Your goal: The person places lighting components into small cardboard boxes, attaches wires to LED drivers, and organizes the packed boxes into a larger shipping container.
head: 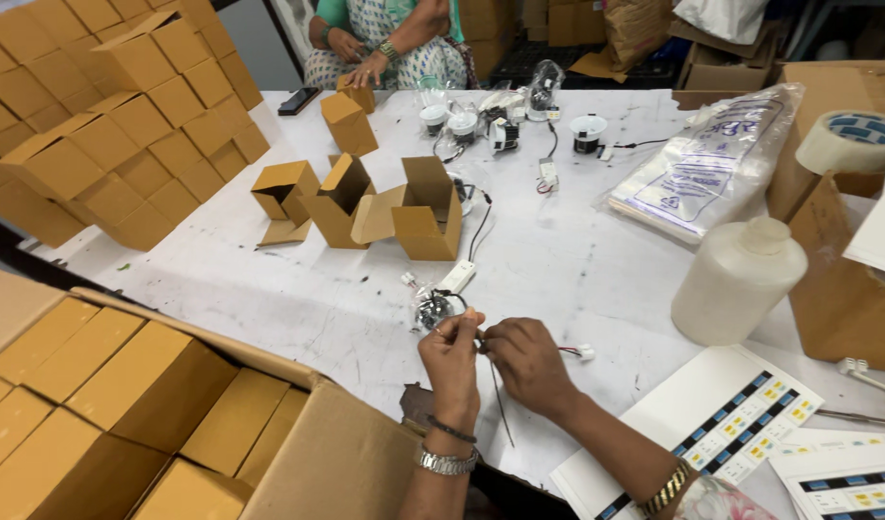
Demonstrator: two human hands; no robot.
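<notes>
My left hand [452, 361] and my right hand [527, 364] meet over the white table [577, 260], both pinching a thin dark wire [500, 404] that hangs down between them. The wire belongs to a small round light fitting [431, 310] lying just above my left hand, beside a white rectangular driver [458, 277]. A red-and-white lead with a white plug [579, 352] trails to the right of my right hand. A watch and bangle are on my left wrist, a gold watch on my right.
Open small cardboard boxes [365, 207] stand mid-table. A large carton of closed boxes [125, 404] fills the lower left, more are stacked upper left. A white plastic bottle [736, 279], label sheets [741, 424], tape roll [852, 140] are at right. Another person [385, 43] sits across.
</notes>
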